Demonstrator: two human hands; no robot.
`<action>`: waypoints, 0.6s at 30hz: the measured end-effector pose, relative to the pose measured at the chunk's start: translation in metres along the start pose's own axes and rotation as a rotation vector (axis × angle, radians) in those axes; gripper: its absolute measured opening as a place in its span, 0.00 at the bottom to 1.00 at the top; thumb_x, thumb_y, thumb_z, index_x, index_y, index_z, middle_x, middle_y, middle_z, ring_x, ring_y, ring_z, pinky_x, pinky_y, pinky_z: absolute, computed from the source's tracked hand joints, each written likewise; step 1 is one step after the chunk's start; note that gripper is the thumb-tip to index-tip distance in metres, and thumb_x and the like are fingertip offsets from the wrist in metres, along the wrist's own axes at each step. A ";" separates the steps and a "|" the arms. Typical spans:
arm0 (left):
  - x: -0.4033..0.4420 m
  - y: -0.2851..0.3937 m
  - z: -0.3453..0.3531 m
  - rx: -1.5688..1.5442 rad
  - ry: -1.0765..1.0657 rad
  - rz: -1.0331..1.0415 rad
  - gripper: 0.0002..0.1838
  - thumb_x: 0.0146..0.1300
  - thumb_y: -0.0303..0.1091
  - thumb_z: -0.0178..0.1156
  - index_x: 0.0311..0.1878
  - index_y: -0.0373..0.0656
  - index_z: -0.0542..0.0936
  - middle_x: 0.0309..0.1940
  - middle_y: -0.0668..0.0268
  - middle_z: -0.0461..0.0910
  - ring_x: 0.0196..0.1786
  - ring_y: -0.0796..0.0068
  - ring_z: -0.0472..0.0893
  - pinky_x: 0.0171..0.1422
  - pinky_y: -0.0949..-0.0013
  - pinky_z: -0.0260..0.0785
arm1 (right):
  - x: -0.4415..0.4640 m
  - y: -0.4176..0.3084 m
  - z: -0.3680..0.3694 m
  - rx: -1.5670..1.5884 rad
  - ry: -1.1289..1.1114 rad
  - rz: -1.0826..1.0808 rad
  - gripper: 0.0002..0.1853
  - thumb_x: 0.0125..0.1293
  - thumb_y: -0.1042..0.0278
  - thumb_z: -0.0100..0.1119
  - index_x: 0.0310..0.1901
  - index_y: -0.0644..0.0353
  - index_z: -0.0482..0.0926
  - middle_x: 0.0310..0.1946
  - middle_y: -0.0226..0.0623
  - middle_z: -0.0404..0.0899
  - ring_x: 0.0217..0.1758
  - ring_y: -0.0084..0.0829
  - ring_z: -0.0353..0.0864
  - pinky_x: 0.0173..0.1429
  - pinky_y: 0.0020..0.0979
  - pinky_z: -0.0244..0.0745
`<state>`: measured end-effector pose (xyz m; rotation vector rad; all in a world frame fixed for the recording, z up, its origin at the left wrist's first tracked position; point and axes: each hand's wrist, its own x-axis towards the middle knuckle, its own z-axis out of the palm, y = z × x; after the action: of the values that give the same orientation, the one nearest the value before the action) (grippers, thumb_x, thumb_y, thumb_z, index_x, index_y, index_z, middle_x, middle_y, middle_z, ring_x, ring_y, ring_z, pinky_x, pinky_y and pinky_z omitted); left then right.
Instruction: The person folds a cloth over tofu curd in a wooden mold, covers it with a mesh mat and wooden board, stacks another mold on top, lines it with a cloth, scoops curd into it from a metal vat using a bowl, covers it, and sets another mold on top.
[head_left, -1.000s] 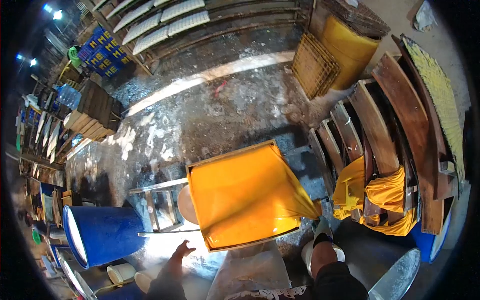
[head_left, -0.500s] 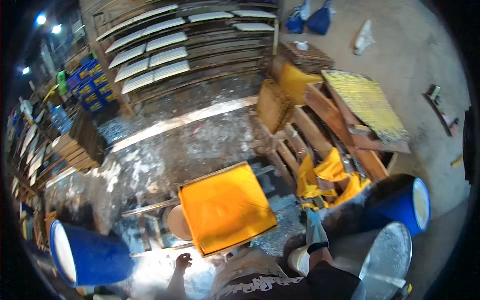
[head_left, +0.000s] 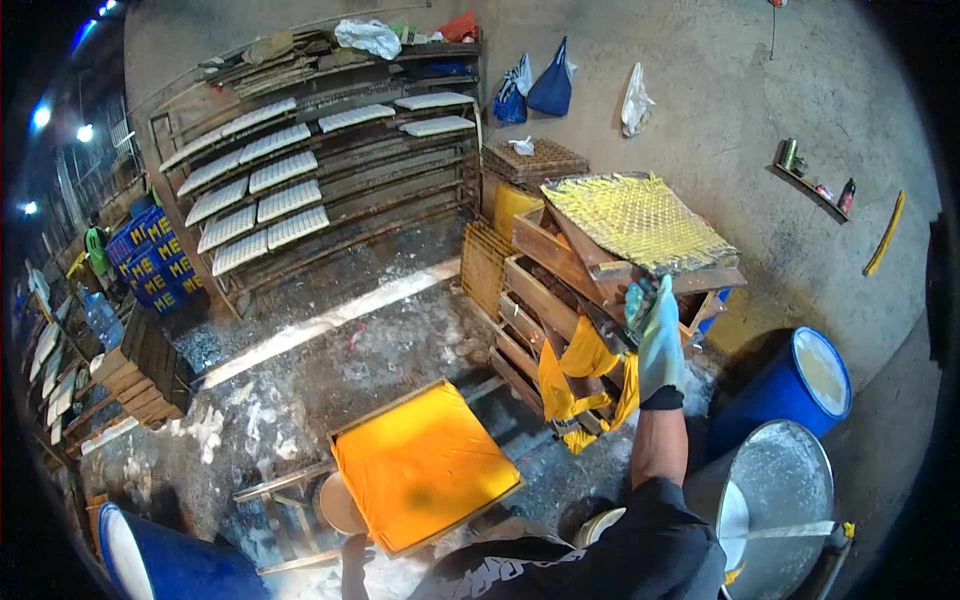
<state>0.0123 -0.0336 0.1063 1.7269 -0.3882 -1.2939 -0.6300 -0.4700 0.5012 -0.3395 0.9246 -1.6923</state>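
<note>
My right hand [head_left: 657, 335], in a pale blue-green glove, reaches forward to the front corner of a leaning stack of wooden frames [head_left: 545, 290]. Its thumb and fingers look apart, with nothing plainly held; whether they touch the wood is unclear. A yellow woven mat [head_left: 640, 220] covers the top frame just beyond it. Orange cloth [head_left: 585, 355] hangs crumpled on the stack's near side. My left hand [head_left: 356, 553] is low and in shadow beside the near left corner of a square frame covered in orange cloth [head_left: 425, 465]; its fingers are indistinct. A round brown container [head_left: 341, 503] shows partly under that frame.
Blue drums stand at right [head_left: 790, 380] and lower left [head_left: 170, 560]. A large metal drum [head_left: 775, 490] is near my right arm. A rack [head_left: 330, 240] with white trays [head_left: 285, 172] is at the back. A wooden crate [head_left: 145, 365] stands left.
My right hand has moved up and forward from the hanging orange cloth to the stack's upper corner. The view has tilted up, showing more wall; my left hand appears lower in view.
</note>
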 end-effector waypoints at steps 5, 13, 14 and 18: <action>0.030 0.094 0.057 0.043 0.003 0.258 0.17 0.68 0.42 0.61 0.51 0.39 0.78 0.35 0.60 0.84 0.29 0.75 0.81 0.29 0.73 0.72 | 0.002 -0.032 0.029 -0.125 -0.017 -0.084 0.32 0.72 0.33 0.43 0.40 0.59 0.81 0.27 0.33 0.83 0.23 0.27 0.80 0.27 0.28 0.77; -0.009 0.283 0.286 0.096 -0.406 0.492 0.20 0.68 0.46 0.62 0.54 0.41 0.79 0.39 0.65 0.83 0.39 0.77 0.80 0.44 0.73 0.74 | 0.027 -0.034 0.014 -0.097 -0.124 -0.003 0.24 0.74 0.44 0.43 0.39 0.58 0.79 0.27 0.36 0.83 0.22 0.29 0.79 0.25 0.31 0.76; -0.015 0.299 0.313 0.135 -0.469 0.523 0.21 0.69 0.48 0.60 0.55 0.42 0.78 0.41 0.64 0.83 0.40 0.77 0.80 0.46 0.73 0.74 | 0.031 -0.025 0.011 -0.164 -0.101 -0.073 0.22 0.74 0.48 0.44 0.38 0.58 0.79 0.26 0.36 0.81 0.22 0.30 0.78 0.24 0.31 0.75; -0.055 0.370 0.423 0.222 -0.848 0.454 0.29 0.73 0.59 0.48 0.63 0.44 0.75 0.50 0.63 0.80 0.48 0.74 0.78 0.55 0.70 0.72 | -0.043 0.022 0.034 -0.437 -0.185 -0.102 0.20 0.74 0.53 0.45 0.40 0.64 0.78 0.29 0.41 0.83 0.23 0.30 0.81 0.25 0.31 0.77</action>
<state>-0.2861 -0.3928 0.4233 1.0676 -1.3630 -1.6129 -0.5787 -0.4464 0.5173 -0.8329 1.1487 -1.5082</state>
